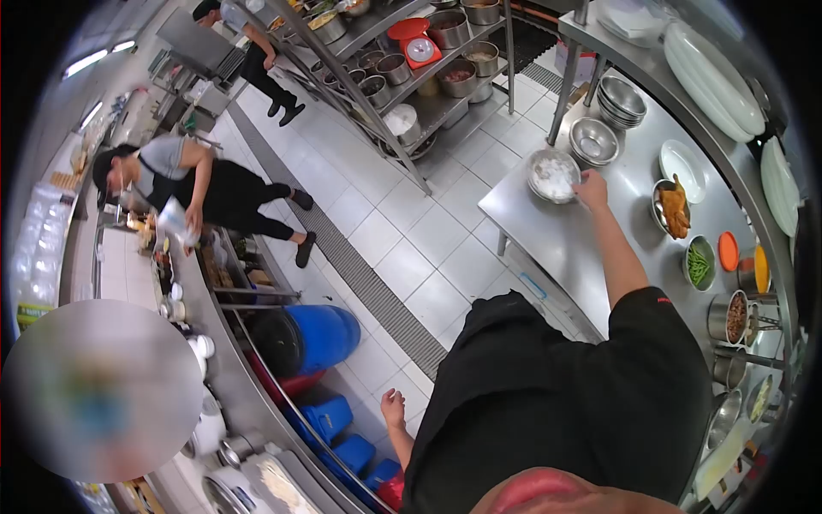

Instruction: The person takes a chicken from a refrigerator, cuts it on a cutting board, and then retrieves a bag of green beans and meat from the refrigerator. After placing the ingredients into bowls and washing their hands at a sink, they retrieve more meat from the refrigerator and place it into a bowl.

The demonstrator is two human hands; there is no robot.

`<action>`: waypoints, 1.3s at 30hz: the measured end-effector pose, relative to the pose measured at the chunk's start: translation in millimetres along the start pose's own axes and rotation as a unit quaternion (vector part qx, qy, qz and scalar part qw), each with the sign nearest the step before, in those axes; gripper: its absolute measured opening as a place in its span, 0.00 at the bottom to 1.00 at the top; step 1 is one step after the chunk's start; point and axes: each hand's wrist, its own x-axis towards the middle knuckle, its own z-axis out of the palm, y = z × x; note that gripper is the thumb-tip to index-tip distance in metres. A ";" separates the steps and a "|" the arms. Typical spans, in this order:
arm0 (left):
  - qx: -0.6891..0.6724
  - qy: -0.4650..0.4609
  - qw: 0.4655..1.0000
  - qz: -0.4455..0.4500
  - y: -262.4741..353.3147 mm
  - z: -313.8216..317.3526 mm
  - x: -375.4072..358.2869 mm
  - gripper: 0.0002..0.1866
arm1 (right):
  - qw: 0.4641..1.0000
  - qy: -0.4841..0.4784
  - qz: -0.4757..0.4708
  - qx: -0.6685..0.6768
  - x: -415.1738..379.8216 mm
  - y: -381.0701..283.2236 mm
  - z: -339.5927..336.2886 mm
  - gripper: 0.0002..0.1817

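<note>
At the near-left corner of the steel table, a metal bowl [555,177] holds a heap of white, lumpy stuff whose kind I cannot make out. My right hand [592,190], with the arm stretched out, has its fingers closed at the rim of this bowl. Just beyond it stand another metal bowl [593,141] and a stack of metal bowls [622,100]. My left hand [394,409] hangs low at my side over the floor, fingers loosely curled and apart, holding nothing I can see.
Along the steel table [616,227] are a bowl with a roasted bird [674,210], a white oval plate [682,171] and a bowl of green beans [699,263]. A pot rack [428,60] stands ahead. To the left are a blue barrel [330,334] and a co-worker [214,188].
</note>
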 end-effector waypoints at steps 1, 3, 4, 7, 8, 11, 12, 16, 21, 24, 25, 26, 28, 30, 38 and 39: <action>-0.026 0.020 0.999 0.011 12.0 -5.0 11.2 0.19 | 0.999 -0.035 0.017 -0.035 5.7 -1.0 3.0 0.22; -0.025 0.037 0.999 0.003 30.1 -0.3 38.3 0.19 | 0.997 -0.032 0.056 -0.047 15.4 -6.9 0.0 0.19; -0.048 0.034 0.998 -0.001 33.9 2.8 51.7 0.18 | 0.994 -0.033 0.093 -0.054 18.0 -12.5 -3.8 0.16; -0.065 0.009 0.998 -0.009 51.0 15.2 89.4 0.18 | 0.979 -0.070 0.175 -0.072 22.3 -22.3 -13.4 0.14; -0.054 -0.021 0.998 -0.020 57.2 21.9 102.0 0.19 | 0.978 -0.065 0.186 -0.075 21.1 -24.1 -14.8 0.14; -0.004 -0.102 0.994 -0.030 90.4 41.8 157.7 0.20 | 0.974 -0.013 0.202 -0.102 14.6 -29.8 -19.5 0.11; 0.022 -0.138 0.990 -0.032 104.1 40.8 177.9 0.20 | 0.975 -0.016 0.195 -0.110 11.5 -32.2 -21.5 0.10; 0.011 -0.259 0.965 0.041 173.7 48.7 303.8 0.19 | 0.958 -0.052 0.259 -0.108 6.9 -9.7 -15.5 0.13; 0.055 -0.378 0.908 0.171 311.6 91.8 480.7 0.05 | 0.904 0.004 0.406 0.130 -22.8 -25.0 -20.7 0.16; 0.020 -0.395 0.908 0.137 442.3 138.5 517.5 0.12 | 0.857 0.075 0.469 0.198 -37.7 -83.7 -44.0 0.13; 0.058 -0.366 0.912 0.175 485.3 156.5 516.0 0.16 | 0.849 0.102 0.484 0.187 -37.5 -102.5 -52.6 0.15; 0.107 -0.400 0.891 0.188 528.5 171.0 515.4 0.19 | 0.844 0.110 0.492 0.182 -41.5 -118.1 -61.2 0.15; 0.210 -0.457 0.840 0.202 603.5 200.2 508.7 0.24 | 0.880 0.220 0.296 -0.300 -56.5 -144.9 -78.2 0.12; 0.296 -0.492 0.786 0.229 659.5 228.1 493.0 0.26 | 0.883 0.261 0.243 -0.306 -61.6 -189.3 -78.3 0.11; 0.285 -0.598 0.698 0.272 705.1 326.7 449.3 0.26 | 0.898 0.248 0.265 -0.249 -42.8 -168.6 1.3 0.15; 0.275 -0.611 0.691 0.272 703.6 336.1 443.1 0.26 | 0.897 0.254 0.262 -0.248 -38.4 -171.3 -2.3 0.15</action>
